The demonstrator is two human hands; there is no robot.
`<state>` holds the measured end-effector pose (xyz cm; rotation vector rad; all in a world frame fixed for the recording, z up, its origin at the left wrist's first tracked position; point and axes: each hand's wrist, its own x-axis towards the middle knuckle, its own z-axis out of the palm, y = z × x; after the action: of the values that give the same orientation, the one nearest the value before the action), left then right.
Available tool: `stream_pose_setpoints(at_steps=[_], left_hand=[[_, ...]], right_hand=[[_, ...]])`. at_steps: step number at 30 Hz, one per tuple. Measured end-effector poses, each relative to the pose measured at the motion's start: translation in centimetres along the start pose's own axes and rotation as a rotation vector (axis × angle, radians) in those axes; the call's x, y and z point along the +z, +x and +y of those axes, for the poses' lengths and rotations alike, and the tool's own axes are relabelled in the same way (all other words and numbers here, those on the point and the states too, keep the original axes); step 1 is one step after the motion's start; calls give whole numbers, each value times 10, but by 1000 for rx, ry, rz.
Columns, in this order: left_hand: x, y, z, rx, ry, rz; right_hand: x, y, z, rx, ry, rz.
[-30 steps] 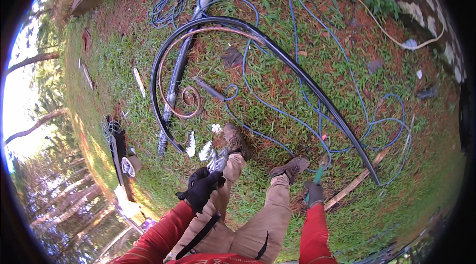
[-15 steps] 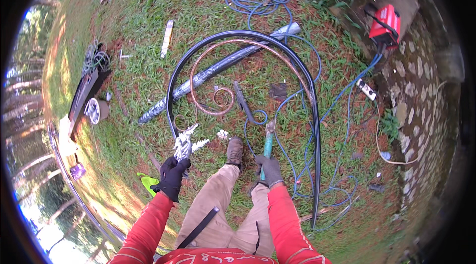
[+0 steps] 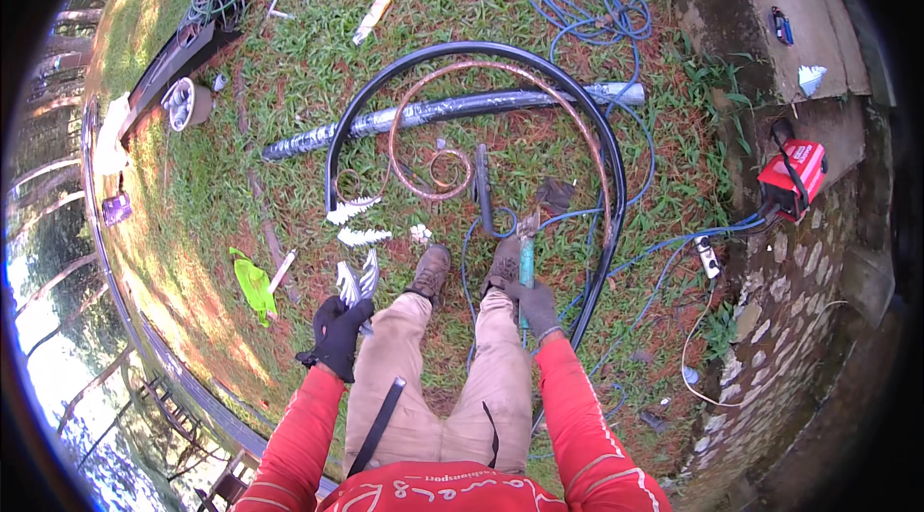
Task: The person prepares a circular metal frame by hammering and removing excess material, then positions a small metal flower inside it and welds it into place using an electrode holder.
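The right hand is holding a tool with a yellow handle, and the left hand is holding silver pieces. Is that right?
Not quite: the head view shows that the tool in the right hand is green-handled, not yellow-handled. The left hand is holding silver pieces.

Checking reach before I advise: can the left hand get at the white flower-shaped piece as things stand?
Probably not for grasping: the black-gloved left hand has silver leaf-shaped pieces in its grip. The way looks free, though; the white flower-shaped piece lies uncovered on the grass.
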<state>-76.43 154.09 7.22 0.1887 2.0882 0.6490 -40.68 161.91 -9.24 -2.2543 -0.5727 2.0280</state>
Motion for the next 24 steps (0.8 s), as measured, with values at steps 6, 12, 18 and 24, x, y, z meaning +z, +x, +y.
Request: stream_pose_setpoints(at_steps=[6,12,18,24], left_hand=[[100,48,6,36,100,-66],[222,142,20,-12,187,-314],[330,264,2,192,122,-395],[428,372,-41,422,179,-442]], right_hand=[[-69,62,20,9,-237,24],[-101,142,19,-134,-642,224],[-78,243,7,-280,-785,249],[-43,309,-11,-184,-571,120]])
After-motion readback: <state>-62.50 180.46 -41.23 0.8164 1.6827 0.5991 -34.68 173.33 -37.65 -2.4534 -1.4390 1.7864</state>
